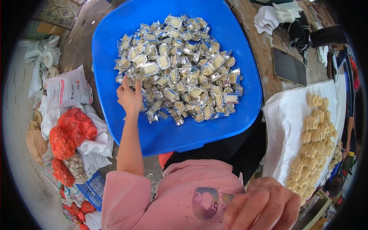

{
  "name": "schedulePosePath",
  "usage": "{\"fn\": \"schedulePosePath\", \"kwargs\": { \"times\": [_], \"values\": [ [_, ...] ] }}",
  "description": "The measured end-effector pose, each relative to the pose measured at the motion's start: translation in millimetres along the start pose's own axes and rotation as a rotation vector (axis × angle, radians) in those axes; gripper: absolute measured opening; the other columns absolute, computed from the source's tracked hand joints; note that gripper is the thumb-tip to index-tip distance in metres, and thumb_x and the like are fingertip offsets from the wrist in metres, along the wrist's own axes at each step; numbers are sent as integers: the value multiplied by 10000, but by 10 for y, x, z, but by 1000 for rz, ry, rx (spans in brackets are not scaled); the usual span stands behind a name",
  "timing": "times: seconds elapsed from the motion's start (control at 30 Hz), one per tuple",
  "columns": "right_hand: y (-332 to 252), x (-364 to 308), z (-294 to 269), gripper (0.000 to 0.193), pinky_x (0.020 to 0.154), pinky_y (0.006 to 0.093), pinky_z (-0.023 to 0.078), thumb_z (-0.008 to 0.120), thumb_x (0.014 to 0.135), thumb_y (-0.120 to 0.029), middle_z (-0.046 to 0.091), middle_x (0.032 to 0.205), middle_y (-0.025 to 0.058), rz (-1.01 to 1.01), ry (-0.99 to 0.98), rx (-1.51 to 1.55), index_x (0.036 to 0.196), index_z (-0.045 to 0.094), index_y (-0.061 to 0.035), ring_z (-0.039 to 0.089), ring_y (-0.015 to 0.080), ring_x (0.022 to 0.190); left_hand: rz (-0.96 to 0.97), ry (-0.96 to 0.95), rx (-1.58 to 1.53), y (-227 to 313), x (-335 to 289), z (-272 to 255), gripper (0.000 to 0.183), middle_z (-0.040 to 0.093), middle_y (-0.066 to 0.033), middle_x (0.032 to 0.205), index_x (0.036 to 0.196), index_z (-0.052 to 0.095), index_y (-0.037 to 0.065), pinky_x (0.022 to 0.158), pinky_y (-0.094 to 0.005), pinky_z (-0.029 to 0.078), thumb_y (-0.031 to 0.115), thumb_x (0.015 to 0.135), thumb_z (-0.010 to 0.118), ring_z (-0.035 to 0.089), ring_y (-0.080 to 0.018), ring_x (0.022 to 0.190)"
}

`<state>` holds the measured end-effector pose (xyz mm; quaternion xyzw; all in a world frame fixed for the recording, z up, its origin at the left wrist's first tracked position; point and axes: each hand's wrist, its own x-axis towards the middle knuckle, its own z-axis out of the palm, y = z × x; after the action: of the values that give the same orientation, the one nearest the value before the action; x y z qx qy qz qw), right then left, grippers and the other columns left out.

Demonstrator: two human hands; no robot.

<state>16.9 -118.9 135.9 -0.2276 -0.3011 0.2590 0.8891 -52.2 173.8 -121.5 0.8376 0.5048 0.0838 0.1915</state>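
A big blue plastic tub stands in front of me, heaped with small silver, shiny pieces with cream-coloured blocks set in them. At the left edge of that heap is my left hand, thumb and forefinger apart at the pieces. Nothing shows held in it, though its fingertips partly merge with the heap. Close to the camera at the lower right, my right hand has its fingers bent and drawn together. Whatever it may hold is hidden behind the knuckles.
Many cream-coloured plastic pieces lie on a white woven sheet to the right. Beyond it are a dark phone and white gloves. Red mesh bags, a white printed sack and a blue crate crowd the left.
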Motion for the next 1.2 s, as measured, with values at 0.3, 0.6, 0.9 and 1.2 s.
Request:
{"fn": "schedulePosePath", "kwargs": {
  "times": [0.3,0.6,0.9,1.2],
  "values": [
    [97,-53,69,52,664,334,431,680,784,-1,669,897,224,-121,-61,-42,757,636,10,539,253,800,-166,-129,-350,-448,27,-125,754,522,-303,1247,1391,295,-28,969,-398,402,422,857,578,528,-403,1153],
    [-59,-148,235,69,655,314,445,682,778,-10,665,897,229,107,29,-35,731,635,9,546,252,785,-230,-204,-245,-417,9,90,771,565,-286,1189,1345,393,-49,953,-403,410,522,846,540,552,-392,1114],
    [-230,-92,101,55,656,323,443,676,739,34,647,898,255,249,-88,4,721,626,21,541,267,799,-228,-300,-401,-323,-206,86,606,581,-254,1185,1341,414,13,939,-375,411,464,937,415,554,-357,1120],
    [33,-135,78,88,660,353,449,708,757,-12,661,925,238,-5,-93,-40,771,621,-14,540,286,832,-549,-753,-1026,-595,-273,214,650,501,-136,1304,1417,238,69,979,-480,392,521,962,344,509,-270,1180]
  ]
}}
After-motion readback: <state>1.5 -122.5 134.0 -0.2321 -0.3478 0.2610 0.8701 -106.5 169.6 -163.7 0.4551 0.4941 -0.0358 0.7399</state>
